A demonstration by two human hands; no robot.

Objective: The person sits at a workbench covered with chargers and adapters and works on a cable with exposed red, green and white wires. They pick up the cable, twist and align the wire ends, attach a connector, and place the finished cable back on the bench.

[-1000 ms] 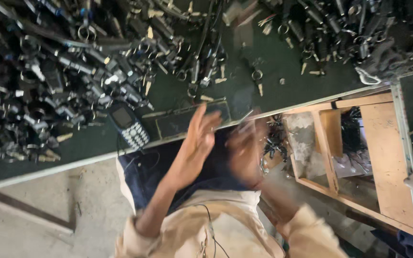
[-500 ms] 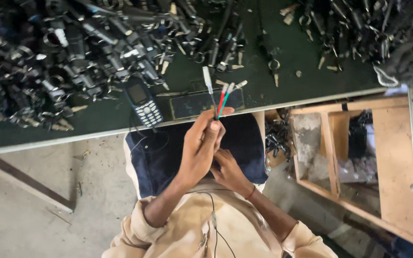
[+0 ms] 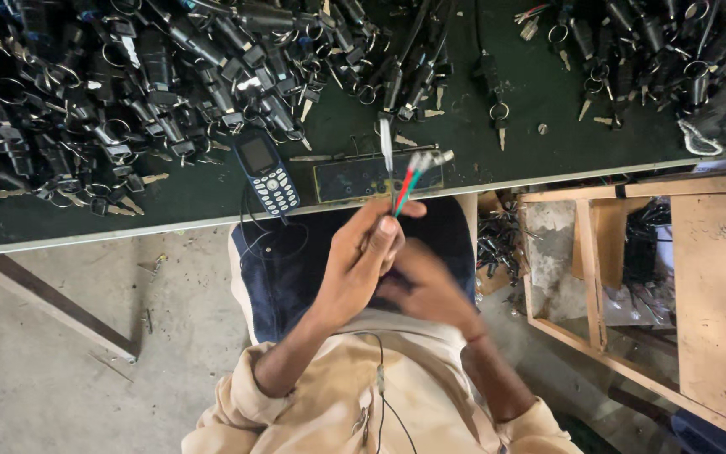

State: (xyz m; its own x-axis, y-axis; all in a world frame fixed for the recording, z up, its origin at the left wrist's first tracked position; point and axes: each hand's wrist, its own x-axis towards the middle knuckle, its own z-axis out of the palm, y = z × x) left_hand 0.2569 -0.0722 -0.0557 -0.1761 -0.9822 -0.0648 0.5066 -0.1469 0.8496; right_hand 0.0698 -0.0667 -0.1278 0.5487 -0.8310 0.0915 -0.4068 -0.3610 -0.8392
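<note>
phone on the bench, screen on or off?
Off, it seems: the phone lies face up on the green table, its screen dark grey with nothing lit.

A small assembly workshop: the dark green desk (image 3: 548, 126) is heaped with black switch-and-key parts on metal rings and cables (image 3: 86, 101), loose brass keys among them. A rough bare-wood shelf frame (image 3: 707, 277) stands beside it holding more wire scraps, over a dusty grey concrete floor (image 3: 52, 370).
</note>
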